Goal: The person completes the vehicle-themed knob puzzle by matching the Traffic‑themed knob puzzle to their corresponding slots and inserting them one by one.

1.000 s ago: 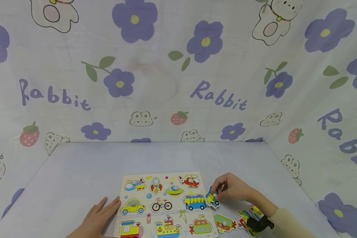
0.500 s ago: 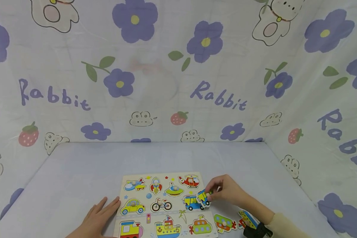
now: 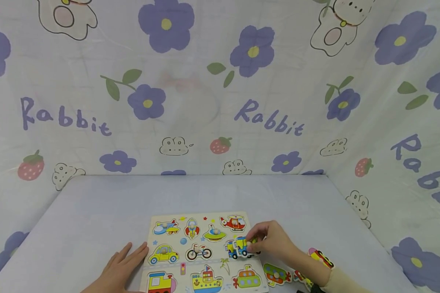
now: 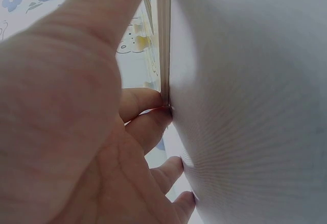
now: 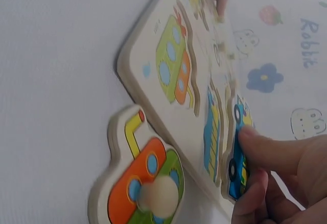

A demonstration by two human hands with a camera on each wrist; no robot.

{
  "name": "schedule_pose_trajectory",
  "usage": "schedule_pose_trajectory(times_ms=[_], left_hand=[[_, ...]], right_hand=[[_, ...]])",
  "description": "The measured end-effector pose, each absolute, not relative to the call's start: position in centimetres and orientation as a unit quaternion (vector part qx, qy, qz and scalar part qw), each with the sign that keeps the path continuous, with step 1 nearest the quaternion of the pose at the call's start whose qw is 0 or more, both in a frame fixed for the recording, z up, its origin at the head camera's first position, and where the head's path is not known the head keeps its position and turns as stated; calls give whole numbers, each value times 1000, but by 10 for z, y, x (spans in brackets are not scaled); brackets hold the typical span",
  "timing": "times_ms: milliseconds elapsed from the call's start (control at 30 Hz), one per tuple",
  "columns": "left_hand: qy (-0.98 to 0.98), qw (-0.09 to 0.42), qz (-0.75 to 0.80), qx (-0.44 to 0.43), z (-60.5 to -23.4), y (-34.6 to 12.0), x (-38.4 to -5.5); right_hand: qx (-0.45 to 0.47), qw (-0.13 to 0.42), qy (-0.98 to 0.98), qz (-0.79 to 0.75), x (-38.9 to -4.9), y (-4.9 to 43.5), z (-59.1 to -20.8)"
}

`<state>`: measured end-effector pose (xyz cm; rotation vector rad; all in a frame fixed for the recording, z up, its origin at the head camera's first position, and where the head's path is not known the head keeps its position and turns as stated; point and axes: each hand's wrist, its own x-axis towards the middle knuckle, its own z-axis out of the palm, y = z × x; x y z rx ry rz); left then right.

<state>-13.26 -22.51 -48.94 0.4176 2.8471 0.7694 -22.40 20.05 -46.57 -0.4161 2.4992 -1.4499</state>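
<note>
A wooden knob puzzle board point(image 3: 216, 215) lies flat on the table. My left hand point(image 3: 121, 268) rests beside its left edge with extended fingers; in the left wrist view fingertips point(image 4: 158, 124) touch that edge. My right hand point(image 3: 273, 240) pinches a blue and yellow bus piece point(image 3: 240, 245) over the bus-shaped recess point(image 5: 212, 137) at the board's right side. The right wrist view shows the bus piece tilted, partly covered by thumb and fingers, and apart from the recess. Airplane point(image 3: 166, 227), rocket point(image 3: 192, 228), helicopter point(image 3: 233, 223), car point(image 3: 163, 255) and bicycle point(image 3: 199, 252) pieces sit in the board.
A submarine piece point(image 3: 276, 275) with a knob lies just off the board's right edge. More colourful pieces point(image 3: 320, 258) lie under and beside the right forearm, partly hidden. A patterned cloth wall point(image 3: 190, 122) rises behind the table.
My right hand has carried the bus piece leftward, from beside the board's right edge to over the bus recess, turning it more level. The left hand has stayed still.
</note>
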Motion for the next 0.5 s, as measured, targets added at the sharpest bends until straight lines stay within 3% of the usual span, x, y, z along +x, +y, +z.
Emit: schedule_pose_trajectory(times_ms=[500], left_hand=[[952,87,258,139,-490,-225,-132]], right_hand=[[-137,109,853,-492,-217,186,-467]])
